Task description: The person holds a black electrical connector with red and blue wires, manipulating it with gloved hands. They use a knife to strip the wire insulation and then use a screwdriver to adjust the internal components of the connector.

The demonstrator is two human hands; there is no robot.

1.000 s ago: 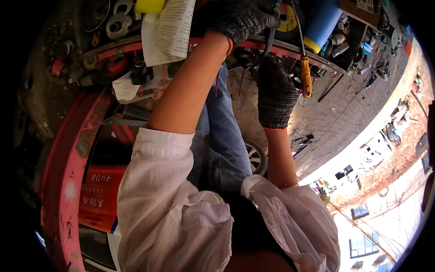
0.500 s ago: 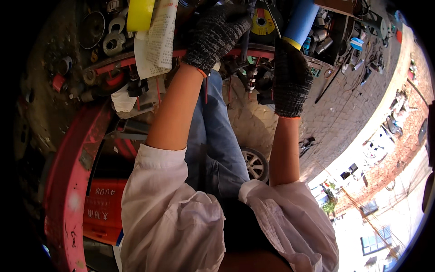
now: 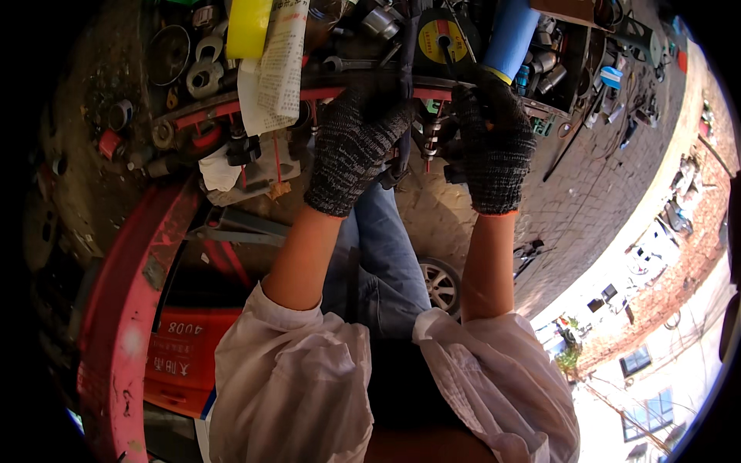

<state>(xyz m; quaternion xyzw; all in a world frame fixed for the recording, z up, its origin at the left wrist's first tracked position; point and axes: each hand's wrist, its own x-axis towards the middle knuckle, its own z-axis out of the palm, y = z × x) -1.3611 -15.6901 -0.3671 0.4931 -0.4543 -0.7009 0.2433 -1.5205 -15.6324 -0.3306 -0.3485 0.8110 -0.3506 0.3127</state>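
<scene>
Both my hands wear dark grey knitted gloves with orange cuff edges. My left hand (image 3: pixel 356 150) is closed, its fingers curled in shadow beside a dark hanging strap or hose (image 3: pixel 406 85); whatever it grips is hidden. To its right, my right hand (image 3: pixel 495 150) is also closed, fingers bent inward below a blue roll (image 3: pixel 509 35) with a yellow end. What lies in those fingers is too dark to make out. Between the hands hangs a metal spindle-like part (image 3: pixel 431 139) under the rack's red edge (image 3: pixel 309 94).
Beyond the hands, the rack holds a yellow-labelled disc (image 3: pixel 442 41), a wrench (image 3: pixel 347 64), sockets (image 3: pixel 552 79) and other metal parts. A yellow roll (image 3: pixel 248 29) and printed paper (image 3: pixel 272 85) hang at left. A red metal beam (image 3: pixel 116 324) curves along the left; a wheel (image 3: pixel 440 284) stands below.
My left hand has come down and back from over the rack, uncovering a wrench and metal parts. My right hand has lowered slightly, its fingers more bent.
</scene>
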